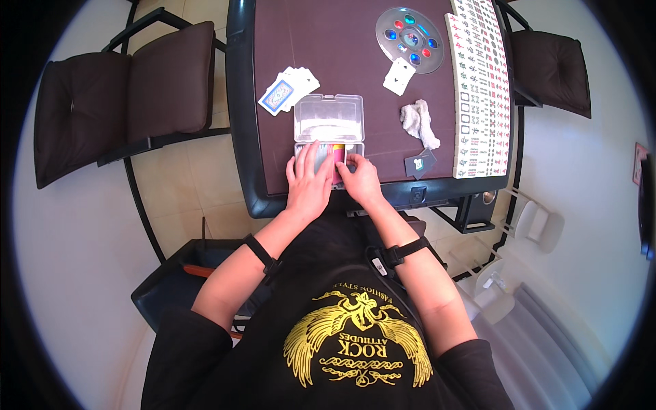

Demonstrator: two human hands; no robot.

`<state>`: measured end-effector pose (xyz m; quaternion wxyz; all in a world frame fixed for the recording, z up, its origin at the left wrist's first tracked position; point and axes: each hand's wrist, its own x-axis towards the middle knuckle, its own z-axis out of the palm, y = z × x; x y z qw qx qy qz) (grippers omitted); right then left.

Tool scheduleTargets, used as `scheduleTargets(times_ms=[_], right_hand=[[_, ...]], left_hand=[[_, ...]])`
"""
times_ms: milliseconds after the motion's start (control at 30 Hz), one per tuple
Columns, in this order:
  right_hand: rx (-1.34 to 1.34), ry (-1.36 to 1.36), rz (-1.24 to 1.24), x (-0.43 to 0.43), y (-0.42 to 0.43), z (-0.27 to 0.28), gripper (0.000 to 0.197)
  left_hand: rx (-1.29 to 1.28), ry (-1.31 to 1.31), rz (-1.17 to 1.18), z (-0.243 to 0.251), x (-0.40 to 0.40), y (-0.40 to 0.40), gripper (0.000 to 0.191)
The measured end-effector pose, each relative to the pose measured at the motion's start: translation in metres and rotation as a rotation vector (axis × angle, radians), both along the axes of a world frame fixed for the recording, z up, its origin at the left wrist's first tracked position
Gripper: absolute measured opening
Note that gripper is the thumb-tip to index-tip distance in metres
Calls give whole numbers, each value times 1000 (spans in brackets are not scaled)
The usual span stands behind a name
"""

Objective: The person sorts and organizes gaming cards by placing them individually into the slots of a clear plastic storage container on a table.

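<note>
Directly before me on the mahjong table is a clear plastic box, its hinged lid [329,119] tipped back flat away from me. Packed inside are pale cards [322,154] standing on edge, with a pink and yellow card or divider [338,154] at their right. My left hand [309,182] lies over the left part of the box, fingers stretched onto the cards. At the right part, my right hand [361,177] has its thumb against the pink piece and its fingers bent into the box. Whether it pinches anything is hidden.
Playing cards [287,92] lie fanned at the left; two more [399,76] touch the round dice console [410,40]. A crumpled cloth [420,123] and dark cards [419,163] lie to the right. Rows of mahjong tiles [482,102] line the right edge. Brown chairs [169,87] flank the table.
</note>
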<state>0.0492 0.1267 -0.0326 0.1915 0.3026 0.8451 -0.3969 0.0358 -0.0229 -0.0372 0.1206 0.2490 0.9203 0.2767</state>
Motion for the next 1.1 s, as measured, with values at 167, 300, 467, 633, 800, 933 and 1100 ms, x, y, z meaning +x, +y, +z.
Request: scheduleTargets(times_ms=[167,300,467,633,800,933,1100], right_hand=[[134,-68,44,-4,-12,10,59],[172,-58,48,-6,-12,19,61],[186,1,50,3,-5,14,49],[208,7,75,6,-9,20,39],[140,247,-196,9,14,17,19],[320,242,-225,24,78,13,29],[523,-48,-121,44,149,1,79]], left_hand=[[111,-54,119,2,-3,-10,57],[239,-33,309,-2,-6,-23,64],[480,-571,481,-25,-7,-35,51],[464,-644,480,-30,-12,-37,45],[362,-468,413,-35,-12,-43,42],[326,-292,374,-12,-12,-49,41],[290,-194,342,8,-9,-53,37]])
